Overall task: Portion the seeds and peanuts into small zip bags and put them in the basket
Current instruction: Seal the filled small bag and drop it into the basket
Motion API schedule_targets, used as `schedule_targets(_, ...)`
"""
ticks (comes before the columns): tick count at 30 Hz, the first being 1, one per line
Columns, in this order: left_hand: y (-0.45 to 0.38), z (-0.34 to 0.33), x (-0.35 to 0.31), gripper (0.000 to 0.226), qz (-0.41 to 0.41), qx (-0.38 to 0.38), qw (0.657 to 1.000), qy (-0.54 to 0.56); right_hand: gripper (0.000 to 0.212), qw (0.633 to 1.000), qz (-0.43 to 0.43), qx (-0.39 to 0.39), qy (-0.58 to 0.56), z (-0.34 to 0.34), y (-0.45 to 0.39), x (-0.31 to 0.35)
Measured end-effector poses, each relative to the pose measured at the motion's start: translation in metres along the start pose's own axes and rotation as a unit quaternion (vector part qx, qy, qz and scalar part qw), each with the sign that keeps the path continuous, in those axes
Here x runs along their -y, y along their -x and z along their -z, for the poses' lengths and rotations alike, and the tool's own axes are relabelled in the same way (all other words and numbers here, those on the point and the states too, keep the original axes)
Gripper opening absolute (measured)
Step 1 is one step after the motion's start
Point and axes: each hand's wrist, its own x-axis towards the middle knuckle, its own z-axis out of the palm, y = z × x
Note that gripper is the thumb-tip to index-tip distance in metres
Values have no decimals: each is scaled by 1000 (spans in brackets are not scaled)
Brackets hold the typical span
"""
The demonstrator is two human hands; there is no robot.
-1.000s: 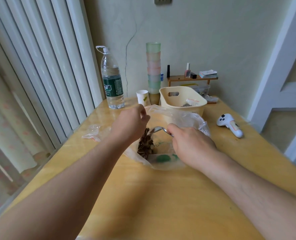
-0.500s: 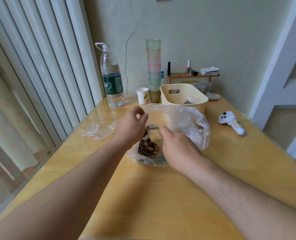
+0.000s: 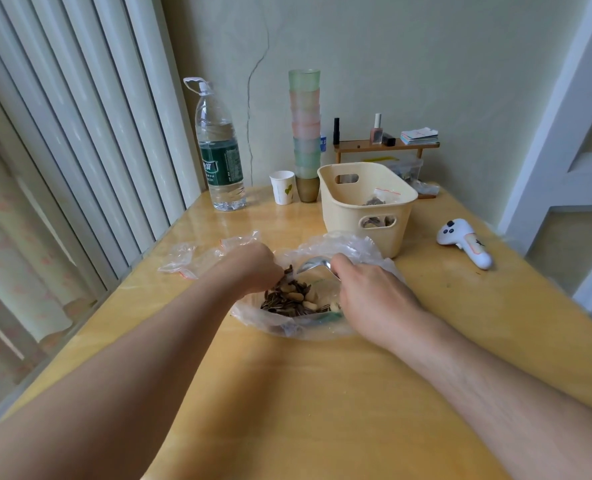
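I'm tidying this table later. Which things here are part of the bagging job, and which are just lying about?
In use:
spoon in the right hand
left hand at the big plastic bag
seeds and peanuts
empty zip bags
basket

Lying about:
water bottle
paper cup
cup stack
white controller
small shelf

Mid-frame: right hand gripping a metal spoon over sunflower seeds and peanuts in a clear plastic bag (left hand at its left edge); cream basket behind, toward upper right.

Both bare forearms reach forward; left hand curled, knuckles up, right hand gripping a spoon.
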Motion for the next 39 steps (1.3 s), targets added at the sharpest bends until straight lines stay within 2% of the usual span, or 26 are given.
schedule_targets(2, -4, -5, 1, 34, 15, 27, 999, 32, 32, 1000, 1, 4, -17, -4, -2, 0)
schedule_targets(4, -7, -7, 2, 37, 23, 18, 996, 85, 34, 1000, 3, 8, -20, -7, -4, -1)
schedule_targets(7, -5, -4, 1, 25, 13, -18, 983, 184, 30, 1000, 4, 12, -20, -8, -6, -5)
schedule_targets(9, -2, 4, 0, 19, 16, -10, 973, 228, 31, 999, 0, 23, -29, -6, -6, -8)
schedule_targets(12, 0, 12, 2, 50, 30, 5, 963, 267, 32, 999, 0, 13, -45, -3, -5, -8)
schedule_targets(17, 2, 15, -1, 30, 12, 6, 939, 342, 33, 999, 5, 0, -44, 2, -4, 0)
schedule_targets(21, 2, 10, -3, 37, 8, -29, 937, 348, 27, 1000, -4, 11, -28, 3, -2, 3)
schedule_targets(25, 6, 0, -2, 47, 25, 11, 921, 390, 24, 999, -10, -2, -47, 7, 1, 3)
schedule_targets(28, 3, -6, 3, 55, 37, 45, 946, 320, 26, 999, -22, -4, -44, 7, 0, 3)
schedule_targets(31, 1, -7, 6, 45, 57, 62, 952, 294, 36, 998, -30, 3, -49, 4, -1, 2)
schedule_targets(36, -2, -8, 2, 35, 68, 99, 900, 419, 33, 998, -28, 14, -46, 4, -1, 3)
schedule_targets(39, -6, -7, 1, 25, 77, 74, 876, 470, 29, 998, -32, 35, -34, 6, -2, 2)
